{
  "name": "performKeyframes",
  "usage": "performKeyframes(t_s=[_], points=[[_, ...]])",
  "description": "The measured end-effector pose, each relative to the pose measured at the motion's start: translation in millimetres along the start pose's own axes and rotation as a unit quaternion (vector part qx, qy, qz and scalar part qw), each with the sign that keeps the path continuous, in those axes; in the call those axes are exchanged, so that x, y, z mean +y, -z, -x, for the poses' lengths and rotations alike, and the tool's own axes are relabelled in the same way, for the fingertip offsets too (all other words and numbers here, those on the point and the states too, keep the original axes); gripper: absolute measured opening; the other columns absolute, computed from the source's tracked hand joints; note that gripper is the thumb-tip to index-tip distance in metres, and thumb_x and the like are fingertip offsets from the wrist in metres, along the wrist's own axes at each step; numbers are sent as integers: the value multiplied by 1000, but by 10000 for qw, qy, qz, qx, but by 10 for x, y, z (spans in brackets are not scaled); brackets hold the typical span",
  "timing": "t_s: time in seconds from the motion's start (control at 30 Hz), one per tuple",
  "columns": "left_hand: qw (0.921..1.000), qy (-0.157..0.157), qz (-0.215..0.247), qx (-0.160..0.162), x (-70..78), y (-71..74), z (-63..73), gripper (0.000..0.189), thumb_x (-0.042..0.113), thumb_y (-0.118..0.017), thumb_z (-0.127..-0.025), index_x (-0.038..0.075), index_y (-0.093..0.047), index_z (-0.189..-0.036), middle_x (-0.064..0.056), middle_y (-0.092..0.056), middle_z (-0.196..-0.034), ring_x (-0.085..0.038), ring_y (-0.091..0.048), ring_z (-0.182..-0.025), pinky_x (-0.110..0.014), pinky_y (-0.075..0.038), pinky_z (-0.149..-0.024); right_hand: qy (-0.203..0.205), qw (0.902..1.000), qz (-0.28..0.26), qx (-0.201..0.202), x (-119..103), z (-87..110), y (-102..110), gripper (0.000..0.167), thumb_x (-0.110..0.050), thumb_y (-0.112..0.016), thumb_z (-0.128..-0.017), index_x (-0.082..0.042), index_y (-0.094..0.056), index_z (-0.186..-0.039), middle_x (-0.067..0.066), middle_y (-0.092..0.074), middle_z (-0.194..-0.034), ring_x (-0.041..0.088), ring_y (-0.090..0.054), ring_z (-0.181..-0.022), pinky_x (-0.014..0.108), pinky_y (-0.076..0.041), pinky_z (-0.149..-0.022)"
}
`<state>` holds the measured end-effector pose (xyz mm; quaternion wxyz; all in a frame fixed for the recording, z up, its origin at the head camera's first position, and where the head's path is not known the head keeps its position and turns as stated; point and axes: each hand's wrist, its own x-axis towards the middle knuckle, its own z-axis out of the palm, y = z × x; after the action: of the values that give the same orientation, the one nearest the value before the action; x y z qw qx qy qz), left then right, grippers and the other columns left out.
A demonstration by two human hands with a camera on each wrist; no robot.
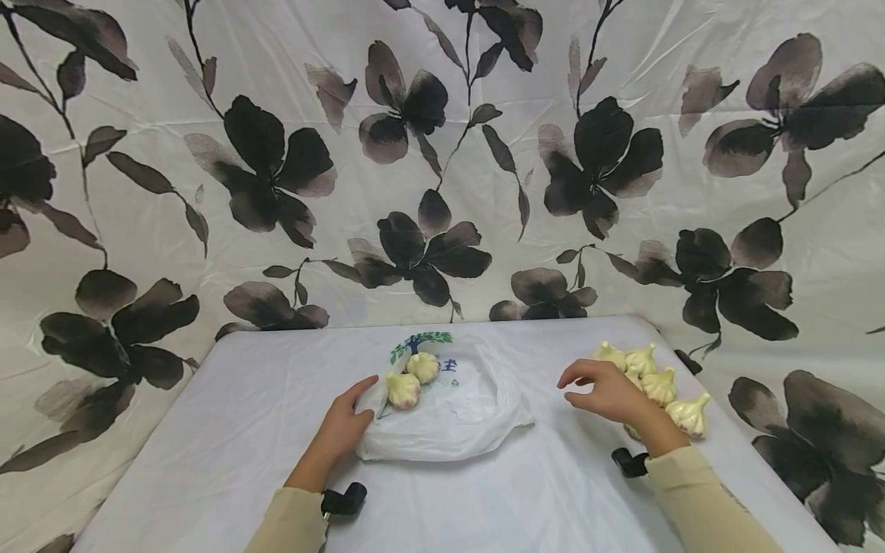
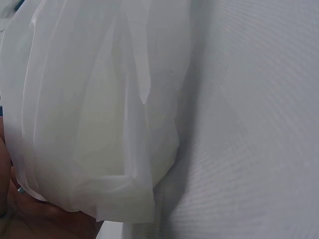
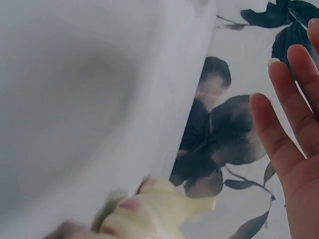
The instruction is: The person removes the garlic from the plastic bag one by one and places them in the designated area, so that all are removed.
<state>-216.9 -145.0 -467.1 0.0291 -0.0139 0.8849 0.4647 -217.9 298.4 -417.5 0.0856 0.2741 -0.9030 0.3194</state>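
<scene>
A white plastic bag [image 1: 445,442] with a green and blue print lies mid-table, its mouth spread wide. Two garlic bulbs [image 1: 403,390] sit at its left side, within the opening. My left hand [image 1: 343,422] grips the bag's left edge between thumb and fingers; in the left wrist view the draped plastic [image 2: 99,114] hides most of the fingers. On the right, my right hand [image 1: 611,390] hovers over a group of several garlic bulbs [image 1: 687,417], holding nothing, with its fingers loosely bent. A bulb [image 3: 154,209] with purple marks shows below that hand in the right wrist view.
The table [image 1: 228,430] has a white cover. Behind it and at both sides hangs a pale cloth [image 1: 484,192] printed with dark flowers. Black wrist cameras [image 1: 344,499] are strapped below both hands. The garlic group lies close to the table's right edge.
</scene>
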Motion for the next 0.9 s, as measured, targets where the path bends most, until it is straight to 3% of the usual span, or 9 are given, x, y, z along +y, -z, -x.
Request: performKeyframes(t_s=[0.17,0.33,0.5,0.67,0.9], points=[[10000,47,51,-9,15,2,14,66,3,-47,-87,22,-37,-149,-13,-28,-159,-37,-19,-148,-57,-19,-118,126,9999,-67,-55,-38,-94,-71,16,-6,-73,-81,-16,-71,-93,-3,-70,-94,24,-66,-91,39,-57,-81],[9999,65,83,-13,16,-3,16,65,3,-47,-88,22,-37,-150,-13,-28,-159,-37,-18,-149,-56,-19,-118,302,9994,-189,53,-56,-156,-132,16,-6,-72,-79,-11,-72,-94,-3,-70,-93,28,-66,-89,39,-58,-79],[9999,67,78,-11,-6,-6,8,65,3,-47,-88,22,-38,-149,-13,-28,-159,-37,-18,-149,-57,-19,-118,612,9977,-224,171,-53,-213,-191,18,-4,-72,-77,-12,-71,-94,-2,-70,-92,23,-66,-86,36,-58,-75],[10000,38,44,-33,-12,-5,-1,65,5,-47,-88,23,-37,-150,-13,-28,-159,-37,-18,-149,-58,-19,-118,286,9989,-367,18,-126,-282,-206,19,-6,-72,-79,-11,-71,-97,0,-70,-97,18,-66,-91,42,-58,-81],[10000,-21,-52,7,-9,-7,2,65,4,-47,-87,22,-38,-149,-14,-29,-158,-38,-19,-148,-58,-19,-117,149,9980,-598,-98,-200,-374,-289,20,-7,-72,-82,-9,-71,-102,6,-71,-103,26,-66,-97,41,-57,-85]])
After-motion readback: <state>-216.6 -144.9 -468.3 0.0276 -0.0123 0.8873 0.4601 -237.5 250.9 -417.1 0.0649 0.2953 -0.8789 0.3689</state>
